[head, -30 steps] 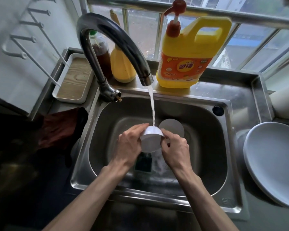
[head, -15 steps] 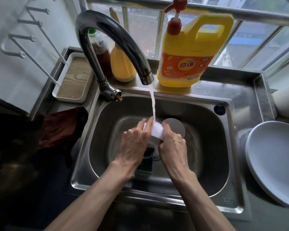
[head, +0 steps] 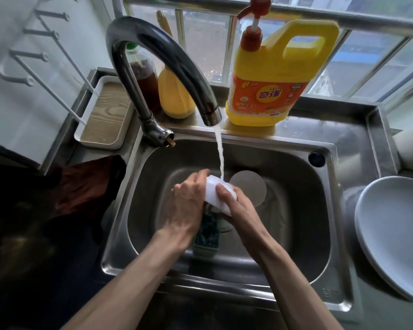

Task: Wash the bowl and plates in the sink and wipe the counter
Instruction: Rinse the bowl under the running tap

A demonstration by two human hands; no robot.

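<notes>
A small white bowl (head: 212,191) is held over the middle of the steel sink (head: 296,210), right under the running water from the curved tap (head: 167,60). My left hand (head: 191,201) grips the bowl's left side and my right hand (head: 236,206) grips its right side, thumb on top. A round pale disc (head: 250,186) lies on the sink floor just behind the bowl. A dark green sponge (head: 206,236) lies in the sink below my hands. A large white plate (head: 396,236) leans on the counter at the right.
A yellow pump bottle of dish soap (head: 272,75) stands on the ledge behind the sink, beside a smaller yellow bottle (head: 174,96) and a brown bottle (head: 143,75). A wood-lined tray (head: 105,115) sits back left. A dark reddish cloth (head: 81,186) lies left of the sink.
The bowl has turned in my hands under the stream; my left fingers moved over its top and my right hand shifted lower around its side.
</notes>
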